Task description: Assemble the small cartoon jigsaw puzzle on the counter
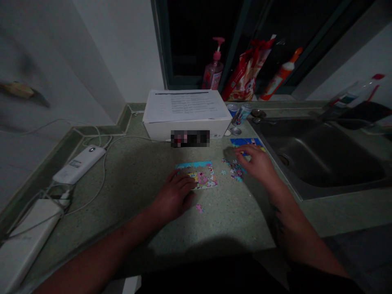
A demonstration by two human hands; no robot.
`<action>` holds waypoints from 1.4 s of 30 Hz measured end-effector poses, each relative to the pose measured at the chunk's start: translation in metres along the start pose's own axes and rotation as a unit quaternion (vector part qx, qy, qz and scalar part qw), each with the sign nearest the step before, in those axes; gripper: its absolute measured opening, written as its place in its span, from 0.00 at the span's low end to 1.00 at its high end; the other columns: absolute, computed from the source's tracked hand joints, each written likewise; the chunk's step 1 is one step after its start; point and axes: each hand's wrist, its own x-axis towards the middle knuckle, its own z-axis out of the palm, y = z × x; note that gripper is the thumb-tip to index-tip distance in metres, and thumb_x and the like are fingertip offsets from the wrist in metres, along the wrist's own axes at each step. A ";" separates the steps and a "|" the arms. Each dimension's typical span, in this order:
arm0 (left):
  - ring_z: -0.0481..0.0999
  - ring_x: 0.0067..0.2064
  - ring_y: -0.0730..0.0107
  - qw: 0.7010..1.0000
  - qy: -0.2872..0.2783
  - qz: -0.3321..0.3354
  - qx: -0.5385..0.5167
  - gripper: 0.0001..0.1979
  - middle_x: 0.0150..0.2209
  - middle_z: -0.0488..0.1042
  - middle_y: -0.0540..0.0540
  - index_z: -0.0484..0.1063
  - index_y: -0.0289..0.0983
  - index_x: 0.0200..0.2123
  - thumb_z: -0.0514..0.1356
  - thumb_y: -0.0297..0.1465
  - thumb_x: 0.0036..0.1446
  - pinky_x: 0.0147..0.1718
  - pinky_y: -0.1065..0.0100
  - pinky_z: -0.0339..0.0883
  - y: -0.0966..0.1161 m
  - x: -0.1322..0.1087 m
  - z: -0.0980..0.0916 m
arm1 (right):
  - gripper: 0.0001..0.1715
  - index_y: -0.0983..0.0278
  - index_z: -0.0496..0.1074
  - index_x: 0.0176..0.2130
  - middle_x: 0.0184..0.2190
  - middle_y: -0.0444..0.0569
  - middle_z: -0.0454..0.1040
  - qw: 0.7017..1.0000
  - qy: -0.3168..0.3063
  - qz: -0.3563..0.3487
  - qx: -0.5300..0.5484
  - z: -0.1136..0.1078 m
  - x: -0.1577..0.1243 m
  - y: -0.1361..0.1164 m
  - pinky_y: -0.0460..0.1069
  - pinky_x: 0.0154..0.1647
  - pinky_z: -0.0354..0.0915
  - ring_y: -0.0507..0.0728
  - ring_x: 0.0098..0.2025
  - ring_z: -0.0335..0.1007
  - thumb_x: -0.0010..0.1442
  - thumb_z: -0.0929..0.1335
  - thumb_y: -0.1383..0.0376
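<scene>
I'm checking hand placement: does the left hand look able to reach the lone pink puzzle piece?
Probably yes: the pink piece lies on the counter near the left hand, nothing visible between them.

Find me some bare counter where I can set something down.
Two patches of bare counter: left of the partly built puzzle, up to the white cable; and between the loose pink piece and the right forearm. It's crowded at the pile of pieces beside the right hand, and around the cabled white devices far left.

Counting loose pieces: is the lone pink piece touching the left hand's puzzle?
Apart: the head view shows counter between the pink piece and the puzzle.
</scene>
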 end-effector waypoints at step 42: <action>0.81 0.53 0.54 1.000 0.019 0.001 0.007 0.10 0.49 0.83 0.44 0.76 0.41 0.49 0.60 0.26 0.67 0.66 0.38 0.63 -0.001 0.000 -0.001 | 0.06 0.58 0.82 0.38 0.37 0.48 0.85 0.946 -0.289 0.111 -0.098 -0.017 -0.011 0.020 0.49 0.38 0.69 0.58 0.38 0.80 0.63 0.73 0.61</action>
